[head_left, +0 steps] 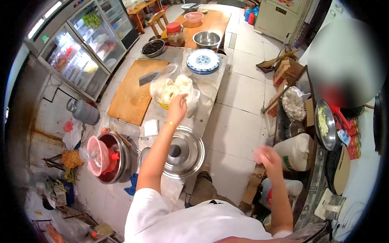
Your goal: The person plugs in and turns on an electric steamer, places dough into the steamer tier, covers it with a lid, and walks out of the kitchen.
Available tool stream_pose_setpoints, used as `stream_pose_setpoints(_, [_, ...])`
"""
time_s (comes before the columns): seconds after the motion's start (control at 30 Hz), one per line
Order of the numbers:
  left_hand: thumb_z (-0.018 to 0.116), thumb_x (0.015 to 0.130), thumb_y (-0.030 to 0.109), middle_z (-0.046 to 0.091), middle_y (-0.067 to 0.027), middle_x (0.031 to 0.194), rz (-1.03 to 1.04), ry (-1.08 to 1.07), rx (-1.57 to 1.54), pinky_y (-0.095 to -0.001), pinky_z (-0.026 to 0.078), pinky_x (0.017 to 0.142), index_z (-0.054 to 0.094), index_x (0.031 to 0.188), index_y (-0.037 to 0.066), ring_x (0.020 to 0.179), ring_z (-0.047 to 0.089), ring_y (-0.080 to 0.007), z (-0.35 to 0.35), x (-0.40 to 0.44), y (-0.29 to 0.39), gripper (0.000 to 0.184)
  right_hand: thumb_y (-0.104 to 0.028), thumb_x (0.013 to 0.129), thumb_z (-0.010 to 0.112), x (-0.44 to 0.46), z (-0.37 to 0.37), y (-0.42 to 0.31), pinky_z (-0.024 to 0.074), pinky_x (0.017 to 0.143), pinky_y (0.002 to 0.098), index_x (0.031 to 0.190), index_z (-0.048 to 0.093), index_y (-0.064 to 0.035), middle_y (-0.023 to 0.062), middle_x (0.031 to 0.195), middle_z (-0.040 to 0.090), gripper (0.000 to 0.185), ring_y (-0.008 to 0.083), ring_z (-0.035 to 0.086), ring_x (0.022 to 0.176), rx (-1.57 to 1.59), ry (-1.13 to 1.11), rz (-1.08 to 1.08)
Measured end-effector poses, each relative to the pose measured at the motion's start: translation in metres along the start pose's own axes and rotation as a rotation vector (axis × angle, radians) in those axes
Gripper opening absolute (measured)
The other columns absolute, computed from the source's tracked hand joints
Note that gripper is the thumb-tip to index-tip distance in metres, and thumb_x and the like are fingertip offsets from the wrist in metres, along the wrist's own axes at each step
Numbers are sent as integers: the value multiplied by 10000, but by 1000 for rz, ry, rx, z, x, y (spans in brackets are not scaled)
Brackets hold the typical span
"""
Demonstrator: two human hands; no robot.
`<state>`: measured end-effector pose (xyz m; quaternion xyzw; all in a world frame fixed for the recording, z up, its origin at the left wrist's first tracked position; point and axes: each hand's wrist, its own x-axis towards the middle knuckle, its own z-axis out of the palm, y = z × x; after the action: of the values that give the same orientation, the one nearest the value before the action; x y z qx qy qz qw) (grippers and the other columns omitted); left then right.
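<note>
My left hand (177,108) reaches to the front edge of a clear plastic bag (191,94) holding pale, noodle-like food (168,92). Its fingers are curled together at the bag; what lies between them is too small to make out. Below that forearm is a steel pot lid (187,153) with a black knob. Over the floor on the right hangs my right hand (268,158), smeared by motion and apart from any object; its fingers cannot be made out clearly. A cleaver (149,77) lies at the edge of a wooden board (131,95), left of the bag.
Blue-and-white plates (203,60), a steel bowl (206,39) and a red-lidded jar (175,35) stand beyond the bag. Pink and steel basins (98,156) are at lower left. At right are a pan with chopped food (324,121) and a white bucket (298,152).
</note>
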<state>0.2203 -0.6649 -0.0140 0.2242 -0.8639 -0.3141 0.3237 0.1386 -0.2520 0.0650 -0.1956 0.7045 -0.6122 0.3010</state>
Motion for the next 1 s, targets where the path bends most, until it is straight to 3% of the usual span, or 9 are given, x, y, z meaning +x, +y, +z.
stream_pose_setpoints(0.17, [590,737,90,594,-216,1019,-142,-75,314,-401,431,884,606,1034,13,977,558,-342,14,87,-124,308,-171,893,560,207,156,-17,464,845,291,1118,560,2,107,1048,616,284,173,584,960,-58,-392,-221])
stream_pose_setpoints(0.3, [676,673,291,547,-212,1150,-403,-526,633,-375,452,875,610,1058,28,1022,556,-346,13,111,-159,471,-20,831,555,331,260,19,450,894,291,1119,540,16,139,1110,581,290,194,563,1055,-330,-484,-317])
stream_pose_setpoints(0.37, [663,687,379,563,-198,1146,-452,-519,681,-379,469,846,614,1059,38,987,581,-331,12,103,-162,507,-3,802,565,358,288,37,445,906,308,1124,540,8,159,1109,579,323,215,561,1063,-403,-479,-307])
stream_pose_setpoints(0.43, [656,682,439,626,-182,1028,-446,-419,742,-368,478,829,642,1017,50,940,605,-310,10,102,-164,513,-15,745,560,373,304,52,440,897,376,1152,546,-34,169,1088,585,407,297,567,1013,-678,-437,-562])
stream_pose_setpoints(0.5, [637,685,478,656,-171,904,-371,-534,698,-340,481,819,671,955,52,904,622,-291,7,102,-174,506,-25,736,570,383,313,68,418,921,390,1200,510,-54,164,1134,561,468,315,533,1062,-885,-488,-514])
stream_pose_setpoints(0.73, [662,648,484,656,-174,922,-300,-634,715,-359,479,819,682,852,3,906,619,-303,7,96,-179,522,-196,669,679,384,307,55,405,916,406,1336,387,-162,137,1200,511,729,322,474,1123,-1413,-705,-495])
stream_pose_setpoints(0.83, [707,611,452,653,-189,905,-382,-611,705,-373,477,818,650,892,-13,914,612,-323,7,87,-174,546,-229,645,699,378,304,39,373,939,432,1347,372,-173,133,1169,507,776,310,476,1100,-1430,-762,-505])
stream_pose_setpoints(0.9, [720,623,394,631,-234,943,-556,-170,523,-391,476,804,589,969,-12,934,604,-332,-7,79,-162,550,-250,634,707,383,304,43,372,938,438,1346,374,-174,136,1173,503,790,312,473,1104,-1436,-748,-473])
stream_pose_setpoints(1.0, [702,660,268,600,-261,940,-614,-68,172,-370,474,788,513,985,-13,908,597,-350,-26,70,-181,470,-298,614,719,386,306,51,367,939,456,1340,378,-176,143,1169,501,811,319,468,1106,-1443,-728,-424])
